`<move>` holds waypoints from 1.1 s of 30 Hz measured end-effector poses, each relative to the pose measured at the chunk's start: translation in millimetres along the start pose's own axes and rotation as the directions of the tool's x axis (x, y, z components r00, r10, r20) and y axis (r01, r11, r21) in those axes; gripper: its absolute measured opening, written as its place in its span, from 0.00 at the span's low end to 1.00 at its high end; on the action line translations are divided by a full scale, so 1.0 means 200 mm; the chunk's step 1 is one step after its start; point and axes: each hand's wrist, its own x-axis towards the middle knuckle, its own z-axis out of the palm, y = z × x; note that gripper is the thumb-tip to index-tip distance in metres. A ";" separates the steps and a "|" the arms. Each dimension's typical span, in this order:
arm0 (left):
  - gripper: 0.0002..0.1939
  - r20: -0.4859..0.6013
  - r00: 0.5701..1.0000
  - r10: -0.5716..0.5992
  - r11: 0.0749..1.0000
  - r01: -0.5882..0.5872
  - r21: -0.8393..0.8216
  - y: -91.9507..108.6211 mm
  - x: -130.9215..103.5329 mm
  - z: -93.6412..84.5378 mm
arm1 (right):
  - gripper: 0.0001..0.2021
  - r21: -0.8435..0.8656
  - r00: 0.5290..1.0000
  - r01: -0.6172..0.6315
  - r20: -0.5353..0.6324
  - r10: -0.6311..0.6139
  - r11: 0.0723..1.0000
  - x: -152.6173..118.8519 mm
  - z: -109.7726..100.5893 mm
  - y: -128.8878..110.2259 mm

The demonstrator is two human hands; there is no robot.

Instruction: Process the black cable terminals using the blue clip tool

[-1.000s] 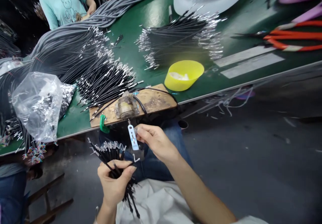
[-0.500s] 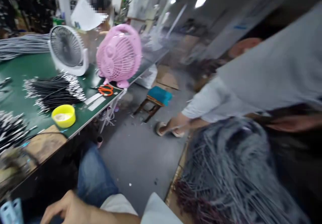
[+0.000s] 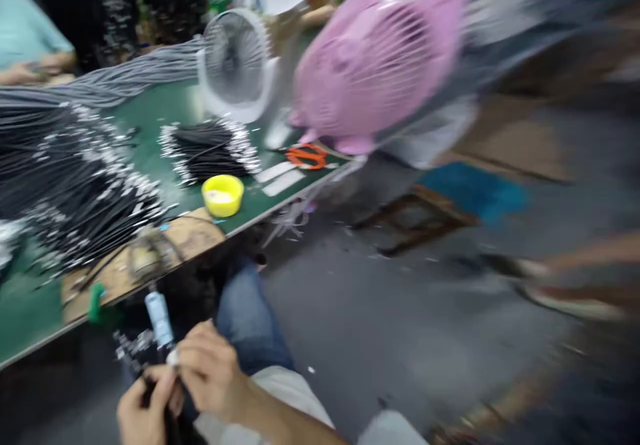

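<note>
Low in the view, my left hand (image 3: 145, 408) is closed around black cables (image 3: 173, 425). Silvery cable ends (image 3: 135, 348) stick out just above it. My right hand (image 3: 213, 371) meets it, fingers pinched at a small whitish piece (image 3: 173, 357) whose kind is blurred. Just beyond the fingers, a light-blue handle (image 3: 159, 318) hangs at the bench edge, below a blurred metal fitting (image 3: 146, 258) on a wooden board (image 3: 193, 233). A small green object (image 3: 95, 301) sits at that board's left end.
On the green bench (image 3: 150, 101) lie a large pile of black cables (image 3: 90, 191), a smaller bundle (image 3: 205, 151), a yellow cup (image 3: 223, 195) and orange-handled scissors (image 3: 306, 156). A white fan (image 3: 235, 65) and pink fan (image 3: 375, 58) stand behind. A blue-topped stool (image 3: 475, 188) is right.
My view has swung left and down toward the bench. Both hands now show together at the cables; earlier only one was visible. The grey cable heap and the standing person's sleeve have left view.
</note>
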 end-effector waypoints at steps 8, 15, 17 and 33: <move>0.23 0.034 0.998 -0.044 0.985 0.049 -0.165 -0.05 -0.03 -0.02 | 0.05 0.139 0.991 0.013 -0.132 0.006 0.990 -0.03 0.18 0.06; 0.20 0.036 0.999 -0.002 0.997 0.005 -0.077 -0.05 -0.03 -0.05 | 0.10 0.406 0.987 -0.158 0.099 0.129 0.900 0.04 0.17 0.05; 0.17 -0.002 0.999 0.042 0.999 -0.042 0.002 -0.05 0.01 -0.07 | 0.13 0.568 0.937 -0.341 0.266 0.225 0.749 0.07 0.16 0.07; 0.04 -0.136 0.946 0.294 0.955 -0.285 0.083 0.10 0.03 -0.01 | 0.21 0.860 0.820 -0.465 0.330 0.468 0.208 0.32 0.22 0.00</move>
